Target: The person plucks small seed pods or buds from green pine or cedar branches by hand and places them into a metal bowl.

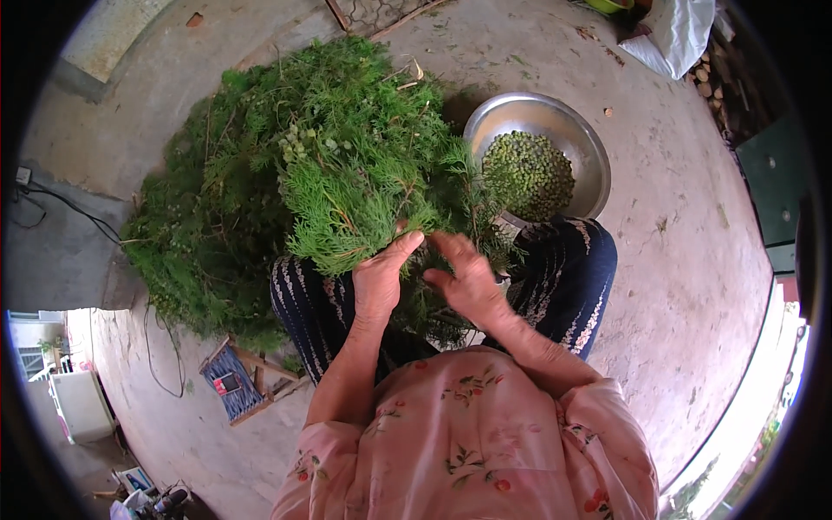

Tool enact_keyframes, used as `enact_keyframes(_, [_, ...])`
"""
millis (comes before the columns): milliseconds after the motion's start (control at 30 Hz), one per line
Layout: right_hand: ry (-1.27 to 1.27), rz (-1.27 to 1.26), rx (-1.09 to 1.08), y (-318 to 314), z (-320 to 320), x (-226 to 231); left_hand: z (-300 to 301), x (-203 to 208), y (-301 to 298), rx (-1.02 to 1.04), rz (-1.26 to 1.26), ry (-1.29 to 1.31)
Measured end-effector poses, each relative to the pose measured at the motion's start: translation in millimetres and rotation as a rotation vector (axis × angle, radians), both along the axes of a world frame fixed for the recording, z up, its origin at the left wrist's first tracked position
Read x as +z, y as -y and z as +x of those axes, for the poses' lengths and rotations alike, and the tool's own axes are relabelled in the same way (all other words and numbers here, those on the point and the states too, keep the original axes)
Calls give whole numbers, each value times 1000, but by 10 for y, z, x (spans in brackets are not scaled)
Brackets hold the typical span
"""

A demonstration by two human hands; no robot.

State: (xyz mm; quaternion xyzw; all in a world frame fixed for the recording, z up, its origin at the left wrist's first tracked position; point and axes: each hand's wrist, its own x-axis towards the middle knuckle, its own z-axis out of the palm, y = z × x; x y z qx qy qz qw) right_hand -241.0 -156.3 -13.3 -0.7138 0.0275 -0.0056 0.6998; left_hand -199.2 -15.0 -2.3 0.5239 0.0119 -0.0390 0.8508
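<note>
My left hand (380, 279) is closed around the stem end of a feathery green conifer sprig (334, 227), thumb on top. Close beside it on the right is my right hand (472, 279), its thumb apart from its slightly blurred, bent fingers, near the sprig's base; nothing shows in it. Ahead and to the left spreads a big heap of cut conifer branches (225, 165), with a cluster of pale green cones (296, 146) on it. At the right of the heap, a metal basin (592, 160) holds many small green cones (529, 173). More greenery lies between my knees.
A low woven-seat stool (230, 381) with a wooden frame stands at the lower left, near a dark cable (180, 368). A white sack (680, 39) and stacked firewood (706, 78) are at the far right. The floor is concrete, with leaf scraps scattered on it.
</note>
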Motion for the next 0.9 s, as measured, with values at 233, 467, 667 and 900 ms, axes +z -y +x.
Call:
enact_keyframes(233, [58,-368,-66,-319,-214,-843,56,53,121,81,335,43])
enact_keyframes(467, [-50,-98,-279,-129,291,-607,80,153,212,-89,87,-69])
enact_keyframes(667, [112,505,-411,415,1017,236,131,278,352,13,428,231])
enact_keyframes(900, [180,508,-319,388,1069,442,-7,199,223,176,1054,751])
